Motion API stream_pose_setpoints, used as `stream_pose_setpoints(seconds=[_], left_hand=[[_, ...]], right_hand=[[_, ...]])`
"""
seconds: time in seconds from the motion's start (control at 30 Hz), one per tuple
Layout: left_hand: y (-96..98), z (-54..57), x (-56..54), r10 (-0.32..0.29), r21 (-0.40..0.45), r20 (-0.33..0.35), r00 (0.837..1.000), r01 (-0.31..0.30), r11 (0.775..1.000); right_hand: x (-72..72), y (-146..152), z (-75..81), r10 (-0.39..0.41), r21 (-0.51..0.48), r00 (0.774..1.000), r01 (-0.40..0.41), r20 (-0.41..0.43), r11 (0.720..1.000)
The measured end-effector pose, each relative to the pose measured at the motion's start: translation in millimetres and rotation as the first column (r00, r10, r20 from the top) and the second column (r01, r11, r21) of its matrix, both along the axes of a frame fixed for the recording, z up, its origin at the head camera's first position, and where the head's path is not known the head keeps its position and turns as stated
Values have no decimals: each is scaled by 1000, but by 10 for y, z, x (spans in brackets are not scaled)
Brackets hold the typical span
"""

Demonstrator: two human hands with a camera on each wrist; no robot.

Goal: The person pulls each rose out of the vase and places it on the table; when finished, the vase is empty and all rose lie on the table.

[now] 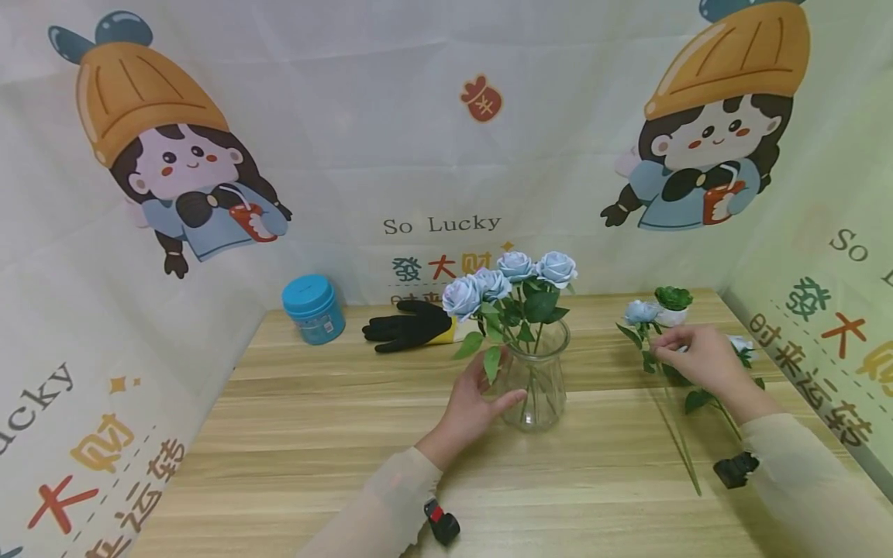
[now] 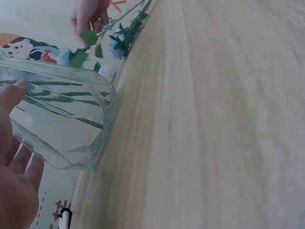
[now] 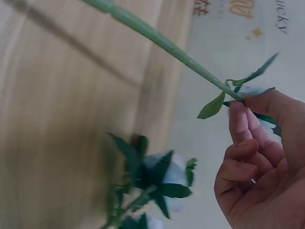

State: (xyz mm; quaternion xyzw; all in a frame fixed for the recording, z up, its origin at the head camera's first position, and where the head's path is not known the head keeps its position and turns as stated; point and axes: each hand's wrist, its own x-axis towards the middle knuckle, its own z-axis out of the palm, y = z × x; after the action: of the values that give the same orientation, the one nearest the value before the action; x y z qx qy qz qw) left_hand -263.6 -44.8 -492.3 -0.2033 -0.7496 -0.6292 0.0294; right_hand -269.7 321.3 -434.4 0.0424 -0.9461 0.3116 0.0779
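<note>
Several pale blue artificial roses [image 1: 516,267] stand in a clear glass vase [image 1: 533,387] on the table. My left hand [image 1: 477,395] holds the vase from its left side, thumb in front and fingers behind, as the left wrist view also shows. To the right, my right hand [image 1: 701,356] pinches the green stem [image 3: 162,40] of a single blue rose [image 1: 640,312] just below its leaves. That stem slants down toward the front of the table. Beneath the right hand lie more blue roses [image 3: 164,174], partly hidden by it in the head view.
A blue lidded tub [image 1: 314,310] stands at the back left. Beside it lies a black glove [image 1: 408,325] with a yellow band, partly behind the roses. A small green plant in a white pot [image 1: 672,314] is at the back right. Printed cloth walls enclose the wooden table [image 1: 314,434].
</note>
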Motion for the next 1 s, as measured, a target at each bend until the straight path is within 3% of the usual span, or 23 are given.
stream_pose_setpoints(seconds=[0.3, 0.73, 1.0], left_hand=[[2, 4, 10, -3, 6, 13, 1000, 3, 1000], [-5, 5, 4, 2, -10, 6, 1000, -2, 1000], [-16, -8, -7, 1, -27, -8, 1000, -1, 1000]], right_hand=[[-72, 14, -226, 0, 37, 998, -2, 65, 999], [-77, 21, -279, -11, 59, 982, 0, 190, 998], [-91, 29, -308, -14, 71, 982, 1, 190, 997]])
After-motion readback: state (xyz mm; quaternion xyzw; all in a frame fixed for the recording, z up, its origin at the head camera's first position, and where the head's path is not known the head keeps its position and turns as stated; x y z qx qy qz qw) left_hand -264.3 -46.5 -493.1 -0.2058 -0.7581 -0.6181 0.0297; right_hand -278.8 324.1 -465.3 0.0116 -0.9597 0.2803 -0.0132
